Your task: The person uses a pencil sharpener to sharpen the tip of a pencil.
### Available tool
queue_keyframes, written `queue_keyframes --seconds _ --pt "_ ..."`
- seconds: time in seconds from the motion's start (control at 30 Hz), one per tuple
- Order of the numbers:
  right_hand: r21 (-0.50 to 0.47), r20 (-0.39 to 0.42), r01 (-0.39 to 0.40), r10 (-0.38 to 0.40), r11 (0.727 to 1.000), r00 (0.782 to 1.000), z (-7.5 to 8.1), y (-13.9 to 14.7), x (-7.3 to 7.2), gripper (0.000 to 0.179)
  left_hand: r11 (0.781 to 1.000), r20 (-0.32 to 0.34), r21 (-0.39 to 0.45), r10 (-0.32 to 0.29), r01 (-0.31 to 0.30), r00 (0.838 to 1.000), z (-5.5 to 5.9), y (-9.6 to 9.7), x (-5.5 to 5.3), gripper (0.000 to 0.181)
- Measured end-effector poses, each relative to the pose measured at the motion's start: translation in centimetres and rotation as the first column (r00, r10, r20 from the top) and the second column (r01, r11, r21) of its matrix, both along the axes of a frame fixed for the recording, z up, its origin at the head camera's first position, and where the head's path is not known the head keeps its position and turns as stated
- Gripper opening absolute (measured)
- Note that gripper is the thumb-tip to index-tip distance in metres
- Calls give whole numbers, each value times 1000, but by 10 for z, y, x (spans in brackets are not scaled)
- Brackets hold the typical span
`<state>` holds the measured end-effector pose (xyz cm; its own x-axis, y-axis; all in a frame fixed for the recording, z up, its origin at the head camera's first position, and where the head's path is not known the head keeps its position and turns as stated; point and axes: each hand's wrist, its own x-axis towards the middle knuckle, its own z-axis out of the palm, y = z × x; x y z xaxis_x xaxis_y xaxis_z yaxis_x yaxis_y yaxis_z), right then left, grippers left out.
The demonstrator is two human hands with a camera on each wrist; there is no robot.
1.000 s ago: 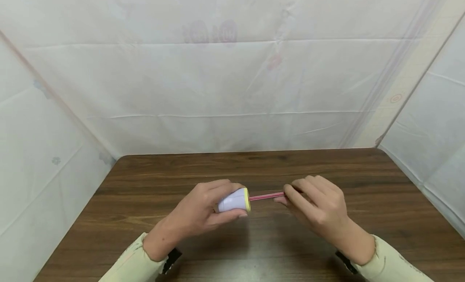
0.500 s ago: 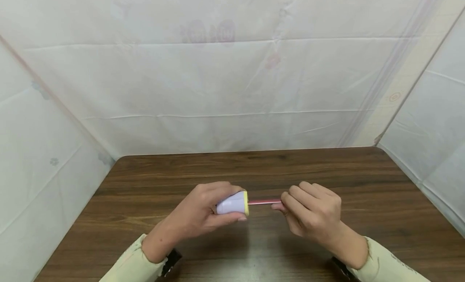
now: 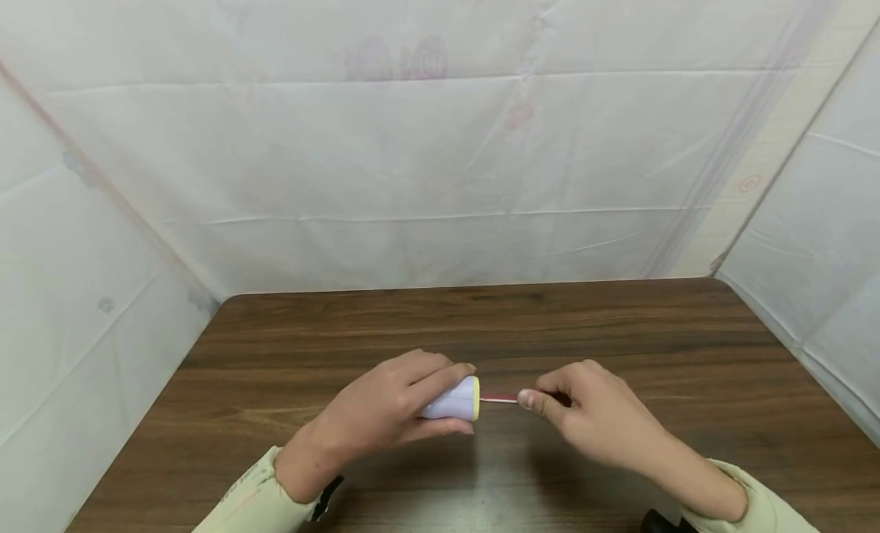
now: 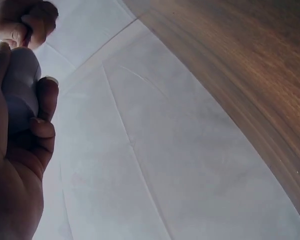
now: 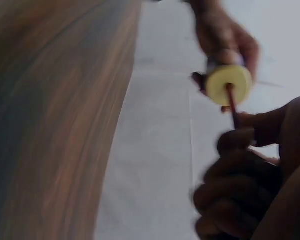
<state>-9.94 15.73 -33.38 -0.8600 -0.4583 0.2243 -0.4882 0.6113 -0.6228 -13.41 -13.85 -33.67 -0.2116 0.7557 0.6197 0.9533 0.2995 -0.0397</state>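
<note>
On my head feed, left hand [image 3: 378, 402] is curled round the lilac barrel [image 3: 448, 404], fingers far side, thumb near side, yellow face [image 5: 217, 86] pointing right. Right hand [image 3: 600, 416] pinches the red stick [image 3: 498, 399] with thumb and forefinger, other fingers tucked in. I see a short bare length between the hands; right wrist feed shows it entering the yellow face. All held over the brown table [image 3: 330, 327], around the middle.
</note>
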Motion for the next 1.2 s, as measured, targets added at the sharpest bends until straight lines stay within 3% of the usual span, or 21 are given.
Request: queue_keyframes --seconds 0.03,0.1,0.17,0.23,0.3,0.33,0.37,0.4,0.43,0.47,0.5,0.57,0.6,0.63,0.67,0.73,0.87,0.93,1.07,1.13,1.2 --pt "-7 94 -17 18 1000 995 2 1 -1 53 1000 -4 -5 1 -1 1000 -1 0 0 56" --pt "-9 186 -48 48 999 981 3 4 -3 55 1000 -4 -15 8 -8 1000 -2 1 1 56" --pt "2 154 -64 63 998 986 3 5 -5 51 1000 13 -19 20 -20 1000 -1 1 2 54" --pt "7 34 -66 66 998 997 1 5 -7 41 999 39 -15 37 -36 999 -1 1 3 52" --pt "-17 -147 -69 65 997 987 -1 5 -9 30 999 74 0 47 -47 996 0 1 4 50" --pt "-26 -268 -66 57 997 962 -2 4 -10 26 999 91 12 50 -51 995 1 0 4 49" --pt "-36 -403 -63 43 997 914 -3 2 -12 25 998 117 30 50 -54 992 1 0 4 48" --pt "-49 -541 -63 27 997 841 -3 0 -14 24 997 145 54 43 -52 988 2 0 3 47" --pt "-68 -673 -60 -2 996 740 -3 -2 -17 28 996 174 80 33 -47 984 2 -1 3 46" --pt "-98 -793 -57 -43 994 607 -2 -5 -20 35 993 203 110 15 -38 979 2 0 3 44" --pt "-135 -885 -52 -97 989 456 -1 -9 -23 42 990 234 139 -7 -27 972 3 0 3 42" --pt "-218 -964 -69 -204 974 173 1 -15 -31 48 982 297 188 -52 -5 953 4 0 3 38" --pt "-250 -967 -95 -244 964 67 3 -18 -34 48 979 321 202 -67 1 945 4 0 4 37" --pt "-272 -961 -123 -276 954 -12 4 -20 -36 49 978 340 209 -77 4 937 4 1 5 35" --pt "-286 -952 -152 -299 946 -71 5 -22 -38 49 977 360 212 -84 7 929 5 1 6 34" --pt "-286 -939 -193 -314 939 -137 5 -24 -41 48 978 393 208 -85 1 915 6 1 8 32" --pt "-277 -932 -230 -319 933 -173 4 -26 -43 50 979 416 203 -77 -10 906 7 1 11 30" --pt "-279 -935 -216 -316 936 -163 4 -27 -41 53 979 401 202 -74 -10 913 8 0 11 30" --pt "-224 -972 -140 -232 964 -42 3 -26 -33 57 983 351 186 -63 -4 934 11 -2 10 32" --pt "-184 -983 -102 -181 978 40 2 -24 -29 59 985 336 175 -64 5 940 12 -3 10 33" --pt "-153 -979 -58 -144 986 143 1 -21 -25 59 987 331 161 -65 11 941 12 -3 9 35"
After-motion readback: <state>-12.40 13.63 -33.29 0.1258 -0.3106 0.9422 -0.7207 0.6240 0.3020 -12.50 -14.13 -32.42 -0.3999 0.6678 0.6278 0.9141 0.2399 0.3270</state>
